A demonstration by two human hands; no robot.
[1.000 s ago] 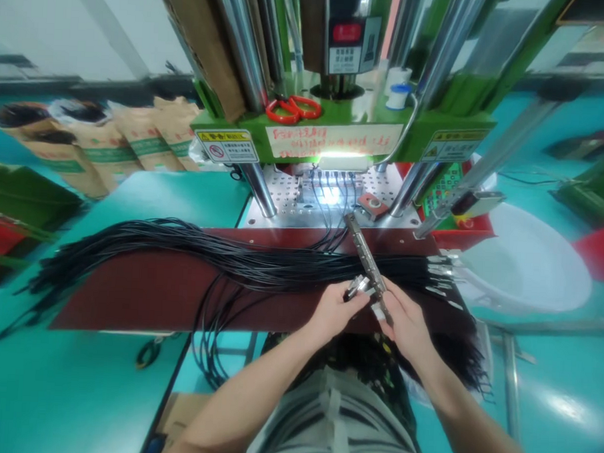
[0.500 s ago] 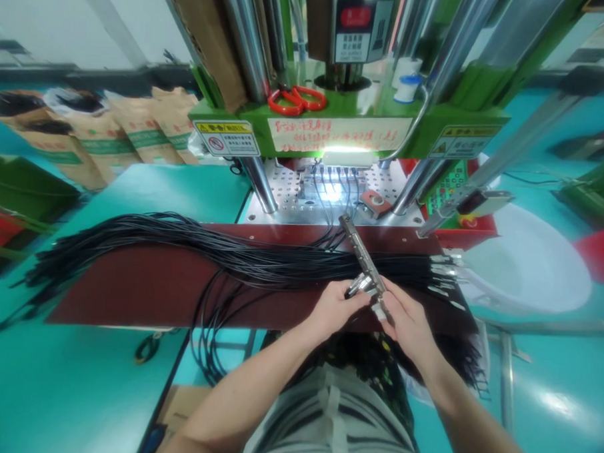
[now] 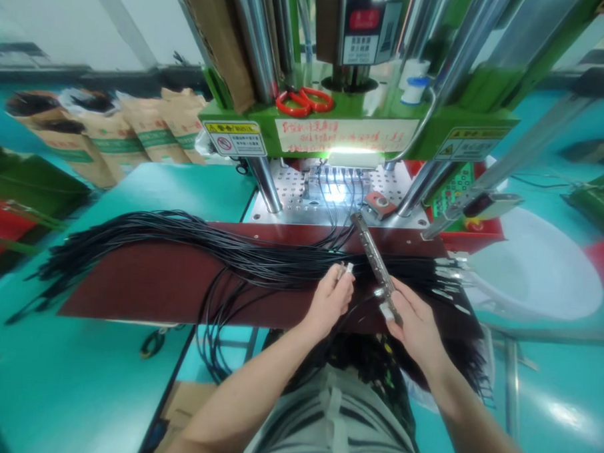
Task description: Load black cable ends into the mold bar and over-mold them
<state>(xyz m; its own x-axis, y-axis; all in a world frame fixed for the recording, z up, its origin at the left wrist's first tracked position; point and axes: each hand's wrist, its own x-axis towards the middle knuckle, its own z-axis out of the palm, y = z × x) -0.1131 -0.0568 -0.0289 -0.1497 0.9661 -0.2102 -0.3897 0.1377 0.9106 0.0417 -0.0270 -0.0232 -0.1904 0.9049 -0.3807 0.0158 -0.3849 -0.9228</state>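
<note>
Metal bar, right of centre: right hand clasps its lower end, probably for access. Left hand clenches connectors

the metal bar, slim, grey and notched along its length, slants in the right hand, its far end toward the lit plate. a pale connector (small and partly hidden) sits at its near end. the left hand grips silvery connector pieces, apart from the bar.
</note>
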